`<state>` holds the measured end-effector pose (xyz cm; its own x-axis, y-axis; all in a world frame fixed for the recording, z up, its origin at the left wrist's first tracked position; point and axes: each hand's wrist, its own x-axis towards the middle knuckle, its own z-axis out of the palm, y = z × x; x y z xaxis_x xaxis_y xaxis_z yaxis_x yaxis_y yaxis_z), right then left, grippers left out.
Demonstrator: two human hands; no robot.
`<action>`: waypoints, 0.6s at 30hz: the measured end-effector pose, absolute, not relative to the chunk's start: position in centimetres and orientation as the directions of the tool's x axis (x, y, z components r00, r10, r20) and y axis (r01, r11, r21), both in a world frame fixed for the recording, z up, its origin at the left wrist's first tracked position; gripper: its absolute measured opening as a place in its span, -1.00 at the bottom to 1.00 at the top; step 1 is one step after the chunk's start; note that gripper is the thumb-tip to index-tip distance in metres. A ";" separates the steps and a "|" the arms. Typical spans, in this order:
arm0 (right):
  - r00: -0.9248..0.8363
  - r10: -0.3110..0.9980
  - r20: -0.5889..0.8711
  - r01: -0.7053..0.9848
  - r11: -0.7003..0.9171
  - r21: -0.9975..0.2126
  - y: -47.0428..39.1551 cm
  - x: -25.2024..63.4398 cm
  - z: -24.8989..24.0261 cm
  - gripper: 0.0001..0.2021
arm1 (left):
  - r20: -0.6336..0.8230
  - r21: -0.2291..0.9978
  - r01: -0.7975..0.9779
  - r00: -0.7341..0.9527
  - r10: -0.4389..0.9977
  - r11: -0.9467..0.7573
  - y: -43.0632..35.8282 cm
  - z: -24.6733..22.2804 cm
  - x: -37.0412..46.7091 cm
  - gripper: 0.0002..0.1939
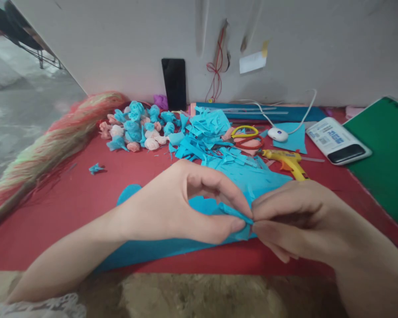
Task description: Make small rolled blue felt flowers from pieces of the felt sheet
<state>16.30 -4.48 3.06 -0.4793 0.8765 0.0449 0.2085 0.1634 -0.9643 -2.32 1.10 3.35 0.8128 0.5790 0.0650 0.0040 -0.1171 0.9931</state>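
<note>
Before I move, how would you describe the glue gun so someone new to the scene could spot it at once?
On the red tabletop, find the person's right hand. Just beyond it lies the yellow glue gun. Unlike the nearby scissors, with one yellow and one red looped handle, it has a solid, pistol-shaped body and an orange trigger.

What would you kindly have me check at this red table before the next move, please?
1. Left hand has a grip: ok, it pinches a blue paper piece.
2. Right hand is at the same piece: ok, it pinches the piece's end.
3. Glue gun is nearby: ok, it lies just beyond the right hand.
4. Glue gun is hot: cannot tell.
5. Scissors lie free of scraps: not ok, blue scraps surround them.
6. Flower pile is clear of both hands: ok.
</note>
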 end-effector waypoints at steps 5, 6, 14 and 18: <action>-0.455 0.882 0.121 0.176 0.222 -0.959 -4.5 16.1 2.7 -0.65 | 0.109 0.990 -0.038 0.806 0.581 -0.134 1.2 3.4 -2.3 -0.87; -0.443 0.885 0.140 0.170 0.236 -0.957 -4.5 16.1 2.7 -0.66 | 0.111 0.990 -0.034 0.795 0.596 -0.138 1.1 3.4 -2.3 -0.87; -0.436 0.867 0.239 0.159 0.336 -0.928 -4.5 15.9 3.1 -0.66 | 0.093 0.991 -0.004 0.746 0.659 -0.135 1.1 3.3 -2.4 -0.93; -0.397 0.874 0.281 0.187 0.376 -0.907 -4.5 15.7 3.3 -0.67 | 0.110 0.992 -0.043 0.726 0.679 -0.115 1.1 3.3 -2.3 -0.95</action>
<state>15.65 -4.50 3.27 -0.3968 0.8739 0.2807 0.1868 0.3763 -0.9074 -2.30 1.11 3.26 0.7260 0.6788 0.1101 -0.0434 -0.1146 0.9925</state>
